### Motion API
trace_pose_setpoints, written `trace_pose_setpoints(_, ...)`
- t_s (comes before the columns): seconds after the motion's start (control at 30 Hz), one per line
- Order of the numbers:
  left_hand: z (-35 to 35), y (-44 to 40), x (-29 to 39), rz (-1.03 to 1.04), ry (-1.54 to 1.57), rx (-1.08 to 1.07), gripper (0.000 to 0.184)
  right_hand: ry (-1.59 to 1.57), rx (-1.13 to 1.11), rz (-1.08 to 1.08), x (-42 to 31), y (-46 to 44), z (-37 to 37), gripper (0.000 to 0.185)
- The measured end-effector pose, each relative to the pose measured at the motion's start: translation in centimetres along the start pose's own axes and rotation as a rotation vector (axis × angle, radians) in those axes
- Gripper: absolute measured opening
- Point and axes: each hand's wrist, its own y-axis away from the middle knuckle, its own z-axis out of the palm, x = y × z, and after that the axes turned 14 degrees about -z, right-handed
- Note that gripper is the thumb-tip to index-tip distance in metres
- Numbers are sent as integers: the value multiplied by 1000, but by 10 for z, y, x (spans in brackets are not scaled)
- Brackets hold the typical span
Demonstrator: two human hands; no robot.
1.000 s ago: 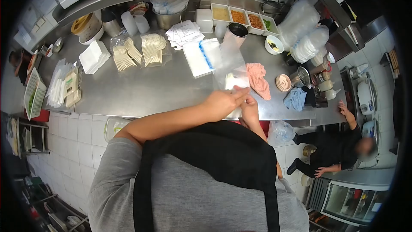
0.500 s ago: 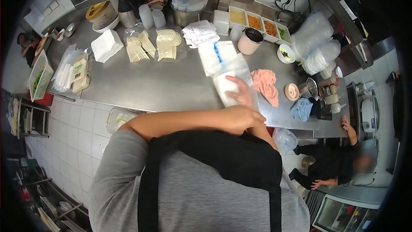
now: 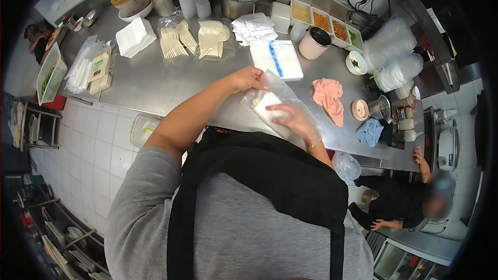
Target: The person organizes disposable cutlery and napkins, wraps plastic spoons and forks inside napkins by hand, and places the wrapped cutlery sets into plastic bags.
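A clear plastic bag point(image 3: 244, 110) lies slanted above the steel counter point(image 3: 176, 93), close to my apron. My left hand point(image 3: 248, 79) pinches its upper corner. Inside the bag is my right hand point(image 3: 293, 119), seen through the film, its fingers closed on a folded white napkin point(image 3: 265, 108). Pale cutlery ends show at the napkin's left edge. Just behind the bag rests a flat stack of white bags with a blue stripe point(image 3: 285, 62). A pink cloth point(image 3: 328, 98) lies to the right.
Fork packs point(image 3: 176, 40), spoon packs point(image 3: 211, 39), paper slips point(image 3: 253, 27) and white containers point(image 3: 136, 36) line the back. Food trays point(image 3: 321, 21), a pink canister point(image 3: 314, 44), a bowl point(image 3: 356, 63) and a blue cloth point(image 3: 369, 132) stand right. Another person point(image 3: 399, 199) is at the right.
My left hand has moved from my right wrist up to the bag's corner. The bag now surrounds my right hand and the napkin, clear of the striped stack.
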Motion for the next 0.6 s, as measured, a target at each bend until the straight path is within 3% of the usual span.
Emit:
trace_pose_setpoints(0.07, -1, 5, 3, -59, -50, 24, 23, 266, -97, -49, -20, 0, -8, 38)
trace_pose_setpoints(0.17, -8, -3, -9, 20, 4, -52, 19, 11, -116, 74, -15, -1, -1, 40)
trace_pose_setpoints(0.27, -6, 0, -12, 79, 83, -54, 16, 85, -67, 108, -46, -10, 9, 42)
trace_pose_setpoints(0.37, -5, 4, -12, 16, 93, -46, 17, 125, 18, -94, -13, -7, 18, 45)
trace_pose_setpoints(0.47, -12, 7, -18, -6, 66, -96, 19, -40, -36, 96, -15, -4, 16, 49)
trace_pose_setpoints(0.6, 1, 25, -2, 72, 205, -48, 21, 47, -137, 20, -38, -17, 13, 46)
